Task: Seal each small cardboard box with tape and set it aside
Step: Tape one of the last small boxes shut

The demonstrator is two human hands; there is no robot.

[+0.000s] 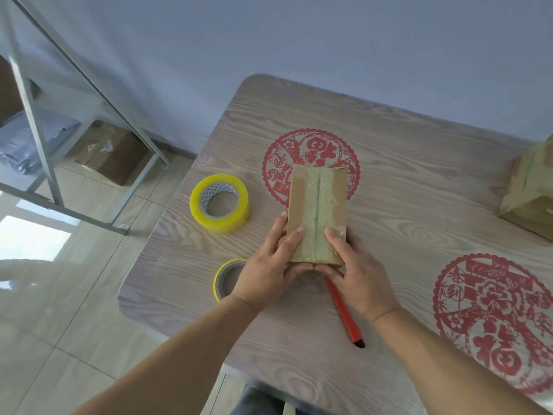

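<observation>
On the wood-grain table (389, 163), near its middle, my left hand (266, 274) and right hand (356, 277) clasp the near end of the small cardboard box (317, 214), thumbs on its taped seam, its far end covering part of a red paper-cut decal (311, 151). Left of it lies a yellow tape roll (220, 203); my left hand hides part of a second roll (227, 278), my right covers the tip of a red cutter (344, 316). At the right edge another taped box (529, 193) is cut off.

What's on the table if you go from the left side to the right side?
Big yellow tape roll → small cardboard box held in both hands → red paper-cut → taped boxes at the right edge.
</observation>
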